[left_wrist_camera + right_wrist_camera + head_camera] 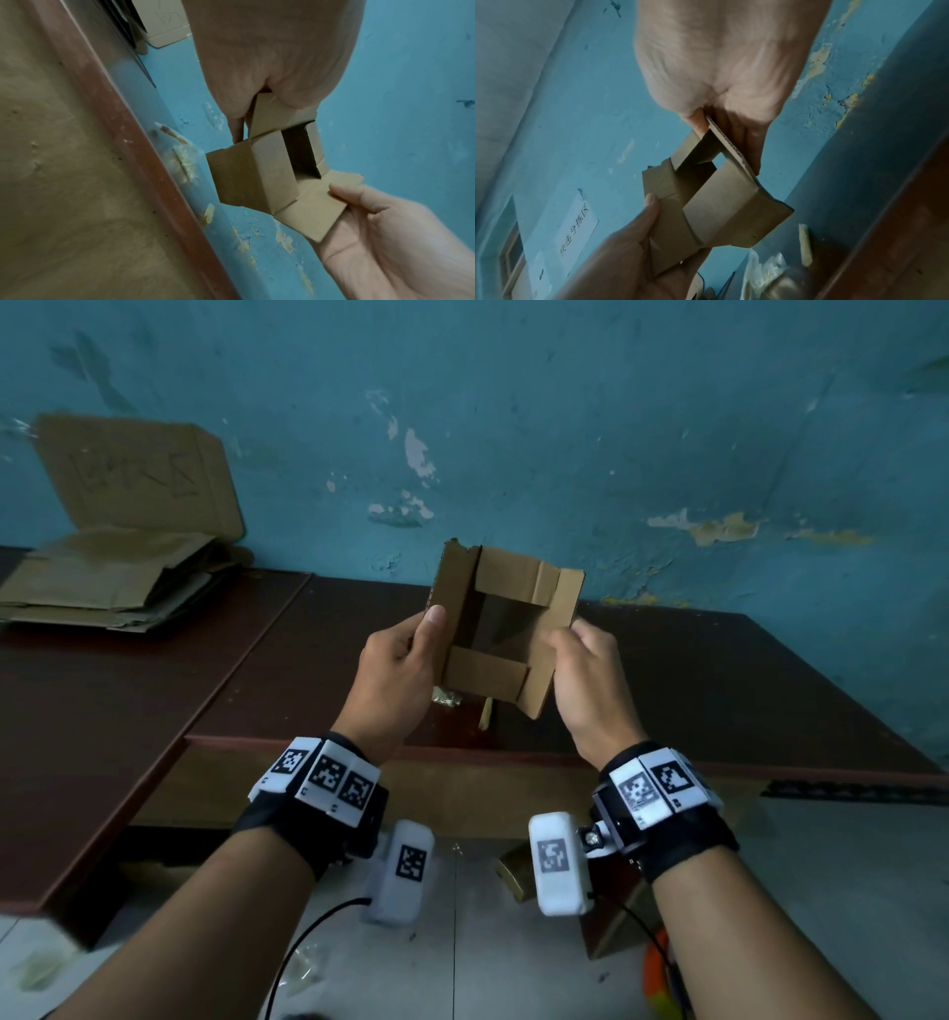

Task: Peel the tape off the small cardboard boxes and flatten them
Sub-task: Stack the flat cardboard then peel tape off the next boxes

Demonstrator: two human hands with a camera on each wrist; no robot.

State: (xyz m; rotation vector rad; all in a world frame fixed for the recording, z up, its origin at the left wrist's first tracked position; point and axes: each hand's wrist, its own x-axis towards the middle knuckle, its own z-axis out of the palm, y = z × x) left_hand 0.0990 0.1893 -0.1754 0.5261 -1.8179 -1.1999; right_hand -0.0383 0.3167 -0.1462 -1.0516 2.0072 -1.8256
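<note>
A small brown cardboard box [500,629] is held in the air above the dark table, its end flaps spread so I see straight through it. My left hand [398,670] grips its left wall, thumb on the front. My right hand [585,675] pinches the right flap. In the left wrist view the box [259,174] hangs below my left hand [270,67], and my right hand [385,233] holds the lower flap. The right wrist view shows the box [721,203] pinched by my right hand [721,69], with the left thumb [652,205] on its far flap. Crumpled peeled tape [447,697] lies on the table under the box.
A pile of flattened cardboard [108,588] lies at the back left of the dark red-brown table [719,690], with a larger sheet [138,474] leaning on the blue wall. A strip of tape [485,713] lies near the table's front edge. The tiled floor lies below.
</note>
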